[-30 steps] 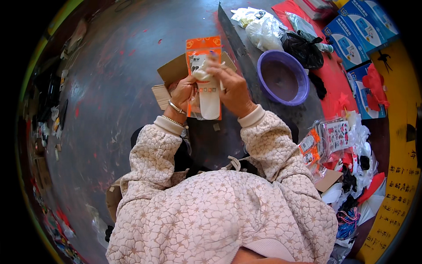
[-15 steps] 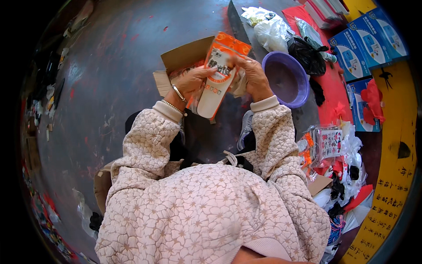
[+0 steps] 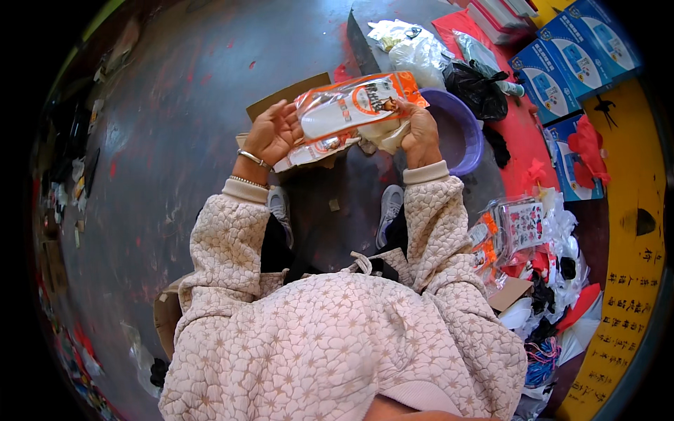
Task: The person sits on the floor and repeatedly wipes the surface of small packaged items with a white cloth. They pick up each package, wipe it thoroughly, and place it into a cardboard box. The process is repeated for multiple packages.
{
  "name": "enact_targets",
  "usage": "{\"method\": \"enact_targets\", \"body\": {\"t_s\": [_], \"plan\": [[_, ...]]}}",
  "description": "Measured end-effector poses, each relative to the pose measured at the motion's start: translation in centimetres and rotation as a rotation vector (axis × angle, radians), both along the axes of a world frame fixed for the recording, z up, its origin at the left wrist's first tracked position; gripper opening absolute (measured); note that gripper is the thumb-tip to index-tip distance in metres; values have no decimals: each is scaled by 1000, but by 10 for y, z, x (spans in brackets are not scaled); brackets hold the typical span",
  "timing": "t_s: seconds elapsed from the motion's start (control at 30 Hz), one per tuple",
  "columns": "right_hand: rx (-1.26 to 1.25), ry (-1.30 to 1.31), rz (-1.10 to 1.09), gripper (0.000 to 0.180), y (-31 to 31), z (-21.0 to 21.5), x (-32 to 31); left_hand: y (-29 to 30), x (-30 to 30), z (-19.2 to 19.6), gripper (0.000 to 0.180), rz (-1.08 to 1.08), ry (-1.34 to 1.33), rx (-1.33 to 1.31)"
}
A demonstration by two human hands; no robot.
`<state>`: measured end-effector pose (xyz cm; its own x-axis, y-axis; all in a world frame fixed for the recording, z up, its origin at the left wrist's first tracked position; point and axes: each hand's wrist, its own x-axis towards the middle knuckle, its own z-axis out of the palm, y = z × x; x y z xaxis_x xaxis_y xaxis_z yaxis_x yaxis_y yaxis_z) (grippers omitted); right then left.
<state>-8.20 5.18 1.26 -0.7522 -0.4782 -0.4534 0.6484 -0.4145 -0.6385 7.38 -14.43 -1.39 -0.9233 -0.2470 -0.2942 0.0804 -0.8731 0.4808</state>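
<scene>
An orange-and-white plastic packet (image 3: 330, 112) with a clear window lies almost level in front of me. My right hand (image 3: 421, 133) pinches its orange end, and a crumpled cream-coloured piece (image 3: 385, 135) hangs below those fingers. At the packet's other end is my left hand (image 3: 272, 132), palm up with fingers apart; whether its fingertips touch the packet I cannot tell. Beneath the packet stands an open cardboard box (image 3: 281, 95), partly covered, with more orange-and-white packets (image 3: 316, 149) inside.
A purple basin (image 3: 474, 158) stands right of my right hand. Beyond it are white plastic bags (image 3: 418, 56), a black bag (image 3: 477, 91) and blue boxes (image 3: 551, 84). Plastic-wrapped goods (image 3: 516, 228) pile up at my right side. My shoes (image 3: 279, 210) are below the box.
The packet has turned from near upright to almost level. My left hand has let go of its face and moved left, its fingers opening. My right hand keeps hold and has shifted slightly right.
</scene>
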Motion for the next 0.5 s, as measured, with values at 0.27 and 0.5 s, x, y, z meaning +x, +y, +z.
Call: {"method": "enact_targets", "body": {"t_s": [0.27,0.5], "plan": [[-200,20,-81,26,-19,-7,32,43,-18,-19,52,-18,336,44],[-162,137,107,26,-34,-33,79,20,-22,-12,36,263,287,158]]}}
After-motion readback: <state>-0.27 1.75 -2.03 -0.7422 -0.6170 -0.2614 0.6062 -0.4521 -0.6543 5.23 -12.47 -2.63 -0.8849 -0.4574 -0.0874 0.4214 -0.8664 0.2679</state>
